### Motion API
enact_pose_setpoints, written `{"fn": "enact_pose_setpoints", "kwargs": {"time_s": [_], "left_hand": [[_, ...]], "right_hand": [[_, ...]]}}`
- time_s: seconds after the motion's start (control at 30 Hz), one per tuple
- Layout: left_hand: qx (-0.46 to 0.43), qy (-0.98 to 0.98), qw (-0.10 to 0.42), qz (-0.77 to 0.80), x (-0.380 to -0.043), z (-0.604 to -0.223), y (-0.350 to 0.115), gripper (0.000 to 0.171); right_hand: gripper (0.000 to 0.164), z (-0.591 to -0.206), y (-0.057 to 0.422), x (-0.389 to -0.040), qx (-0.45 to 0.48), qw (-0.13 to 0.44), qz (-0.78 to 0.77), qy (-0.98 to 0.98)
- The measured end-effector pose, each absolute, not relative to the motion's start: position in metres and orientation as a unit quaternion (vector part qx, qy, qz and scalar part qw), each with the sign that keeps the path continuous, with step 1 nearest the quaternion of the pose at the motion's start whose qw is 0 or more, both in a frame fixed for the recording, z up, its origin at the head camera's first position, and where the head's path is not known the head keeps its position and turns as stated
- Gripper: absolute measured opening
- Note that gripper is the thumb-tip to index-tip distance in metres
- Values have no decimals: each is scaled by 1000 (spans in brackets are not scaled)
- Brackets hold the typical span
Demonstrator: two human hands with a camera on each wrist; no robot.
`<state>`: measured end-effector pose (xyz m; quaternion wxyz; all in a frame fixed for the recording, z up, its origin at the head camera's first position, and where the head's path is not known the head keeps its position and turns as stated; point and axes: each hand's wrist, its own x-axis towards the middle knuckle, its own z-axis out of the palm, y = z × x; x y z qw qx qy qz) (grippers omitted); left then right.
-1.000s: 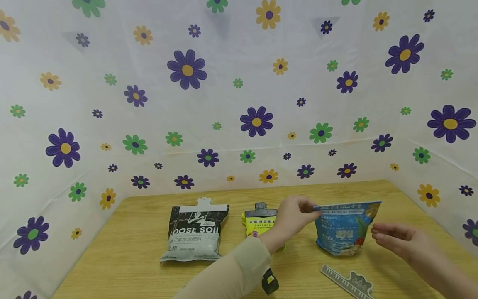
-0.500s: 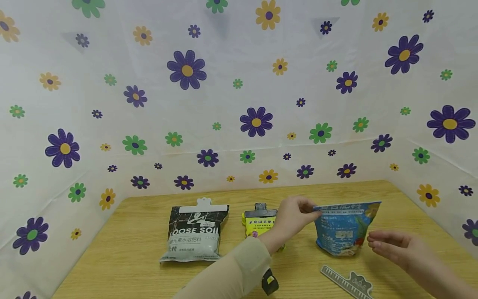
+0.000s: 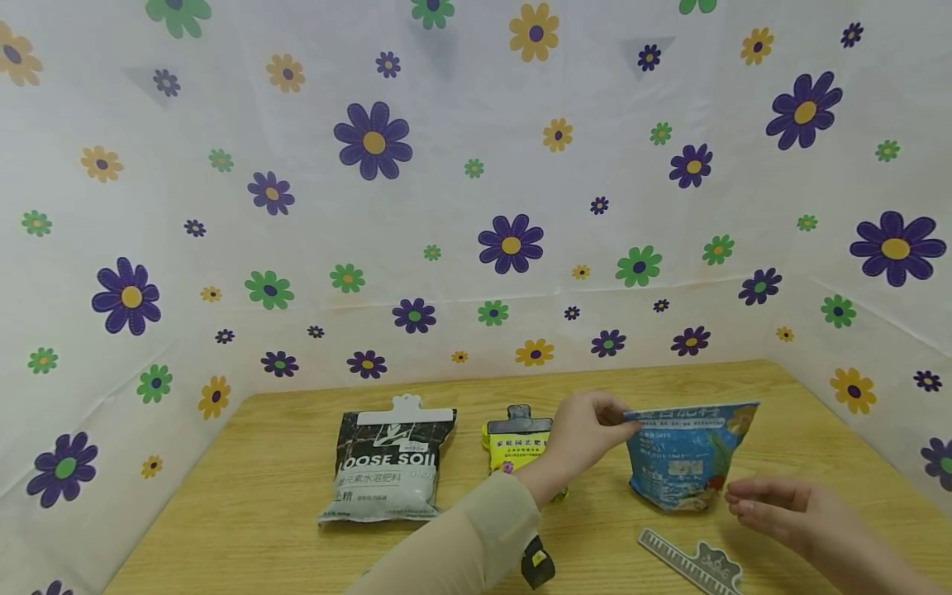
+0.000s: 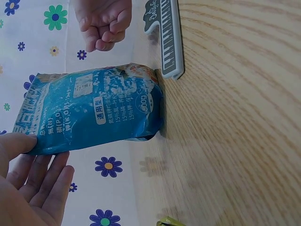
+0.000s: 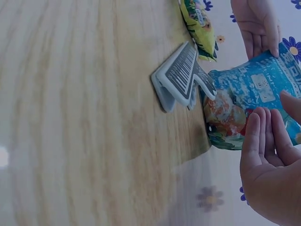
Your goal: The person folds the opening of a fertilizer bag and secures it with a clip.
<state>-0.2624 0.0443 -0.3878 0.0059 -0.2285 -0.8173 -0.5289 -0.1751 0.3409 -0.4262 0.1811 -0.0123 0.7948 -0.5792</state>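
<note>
A blue fertilizer bag [image 3: 680, 463] stands upright on the right part of the table, its front printed with white text. My left hand [image 3: 583, 438] pinches the top left corner of this bag between thumb and fingers. Close beside the bag's lower right side is my right hand [image 3: 799, 516], holding nothing, its fingers loosely bent. In the right wrist view, those fingers [image 5: 270, 129] overlap the bag's printed face. A grey clip [image 3: 692, 562] with a piano-key pattern lies on the wood in front of the bag.
Left on the wooden table [image 3: 245, 496] stands a black and grey soil bag [image 3: 387, 475], with a white clip [image 3: 405, 411] on top. A yellow bag [image 3: 513, 446] with a black clip [image 3: 519, 420] is partly behind my left arm. A black object [image 3: 537, 564] shows beside the sleeve.
My right hand has moved slightly down and left along the bag's right side. The left hand keeps its pinch on the corner, and the bag stays in place.
</note>
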Motion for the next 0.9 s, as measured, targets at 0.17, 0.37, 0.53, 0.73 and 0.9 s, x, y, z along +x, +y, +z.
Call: {"fn": "enact_pose_setpoints", "kwargs": {"time_s": [0.17, 0.37, 0.53, 0.73, 0.9], "left_hand": [[-227, -817, 6, -530, -262, -388, 45, 6], [-226, -817, 6, -531, -262, -387, 45, 6], [-223, -816, 2, -533, -261, -385, 45, 6], [-215, -817, -3, -535, -260, -384, 44, 6], [-215, -817, -4, -535, -260, -385, 45, 6]], "right_hand": [[35, -434, 343, -174, -42, 203, -626, 752], [41, -442, 344, -174, -61, 233, -621, 746], [55, -441, 339, -174, -48, 249, -581, 774], [54, -441, 337, -172, -56, 262, -587, 764], [49, -443, 334, -170, -47, 263, -597, 757]]}}
